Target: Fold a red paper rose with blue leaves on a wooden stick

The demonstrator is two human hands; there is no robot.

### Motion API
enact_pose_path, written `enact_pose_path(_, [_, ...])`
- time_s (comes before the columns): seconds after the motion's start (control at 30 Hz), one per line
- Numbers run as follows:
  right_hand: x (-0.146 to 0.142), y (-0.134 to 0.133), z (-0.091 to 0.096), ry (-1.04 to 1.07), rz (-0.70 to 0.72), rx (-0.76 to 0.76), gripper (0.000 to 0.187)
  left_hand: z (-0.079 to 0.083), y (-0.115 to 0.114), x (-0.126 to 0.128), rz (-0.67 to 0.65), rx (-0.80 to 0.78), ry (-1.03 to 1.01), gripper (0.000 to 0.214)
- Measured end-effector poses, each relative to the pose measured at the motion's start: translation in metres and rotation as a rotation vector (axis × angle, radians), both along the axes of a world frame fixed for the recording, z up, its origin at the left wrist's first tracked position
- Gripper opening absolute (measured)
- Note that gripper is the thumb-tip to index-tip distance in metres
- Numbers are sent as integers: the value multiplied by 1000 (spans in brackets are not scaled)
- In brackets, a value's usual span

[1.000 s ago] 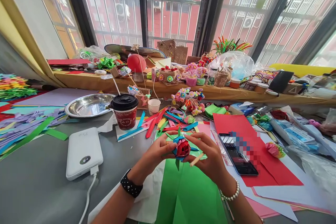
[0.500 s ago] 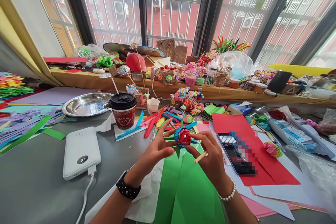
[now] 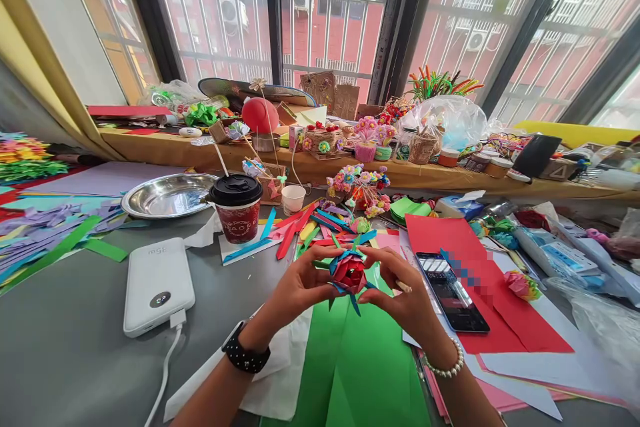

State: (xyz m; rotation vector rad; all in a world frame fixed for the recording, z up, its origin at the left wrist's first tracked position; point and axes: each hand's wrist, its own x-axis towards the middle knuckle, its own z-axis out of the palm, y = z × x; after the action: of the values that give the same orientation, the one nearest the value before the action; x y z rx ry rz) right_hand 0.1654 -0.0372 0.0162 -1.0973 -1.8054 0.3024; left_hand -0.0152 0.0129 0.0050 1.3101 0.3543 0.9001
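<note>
Tall barred windows [image 3: 225, 47] fill the top of my feed. Below them, a cloth-covered ledge [image 3: 135, 147] crowded with craft pieces runs along the back edge of the grey worktop [image 3: 75, 347]. Green paper [image 3: 373, 353] lies toward the worktop's front edge, in the middle; red paper [image 3: 440, 233] to its right. A metal plate [image 3: 160, 197] sits near the back edge, left part.

Both hands I have in sight are closed only as far as the paper flower [image 3: 349, 273] allows. Left hand [image 3: 300, 283]: fingers and thumb pinching its left side. Right hand [image 3: 403, 283]: same grip on the right side.

A phone [image 3: 457, 300] rests on the red paper. A power bank [image 3: 157, 287], cable plugged in, lies left of the hands; a lidded drink cup [image 3: 240, 227] stands beyond it, toward the back edge. Flower: red centre, blue outer petals, held above the green paper. Smallest I note: a pale stick [image 3: 403, 287], its end showing among the right fingers.
</note>
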Motion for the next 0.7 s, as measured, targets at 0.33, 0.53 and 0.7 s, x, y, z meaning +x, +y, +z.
enact_pose_path(0.33, [-1, 1, -4, -25, 15, -162, 49, 5, 3, -4, 42, -40, 167, 49])
enact_pose_path(0.53, [-2, 3, -7, 19, -33, -187, 48, 8, 0, -1, 80, 4, 196, 49])
enact_pose_path(0.7, [-3, 2, -6, 3, -17, -182, 48, 5, -1, 0, 84, 40, 200, 46])
